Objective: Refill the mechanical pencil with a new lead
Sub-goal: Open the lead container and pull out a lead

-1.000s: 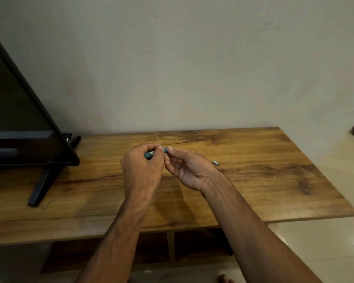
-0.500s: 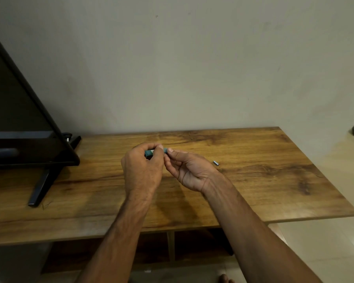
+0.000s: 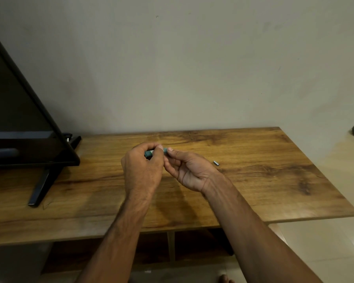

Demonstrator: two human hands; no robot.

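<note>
Above the tabletop's [image 3: 253,190] middle, left hand [image 3: 142,170] fingers clamp the light, slim pencil [image 3: 149,153]; right hand [image 3: 189,170] fingers pinch its end. Fragile lead likely needs gentle fingertip handling.

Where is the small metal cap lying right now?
In the head view, the small metal cap lies on the wooden table, just right of the right hand, untouched.

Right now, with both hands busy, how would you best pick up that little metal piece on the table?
The small metal cap lies flat on the wooden table, just beyond the right hand. Probably best pinched from above, across its narrow middle: it is a short cylinder that could roll if nudged sideways.
</note>
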